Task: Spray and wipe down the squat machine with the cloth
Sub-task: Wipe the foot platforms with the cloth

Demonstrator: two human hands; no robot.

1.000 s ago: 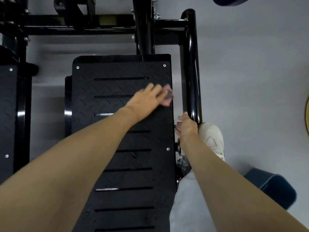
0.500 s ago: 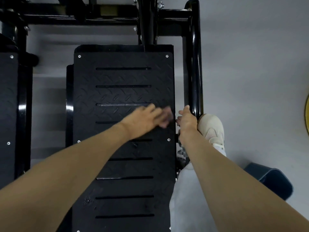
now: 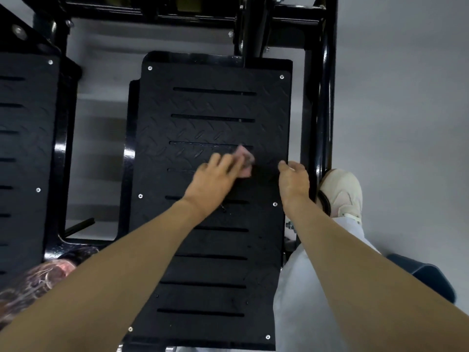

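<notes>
**Cloth flat on the right footplate**

Nearest to me, my 2 bare forearms reach forward over the black footplate, and my pale trouser leg hangs beside its right edge. A dark blue object sits on the grey floor to the right of that leg.

Further out, my left hand lies on the ribbed plate about halfway up. Its fingers are stretched out and close together, pressing the cloth down. The hand is blurred. The cloth is pinkish and bunched, and it shows past my fingertips, touching the plate near 1 of the slots.

My right hand is just beside it at the plate's right edge, apart from the cloth. Its fingers bend downward, and I cannot tell whether they grip the edge or only rest there. My cream shoe stands on the floor right of that hand, against the glossy black frame tube.

A 2nd footplate lies well to the left. At the far end, a black crossbar runs across the top of the machine.
</notes>
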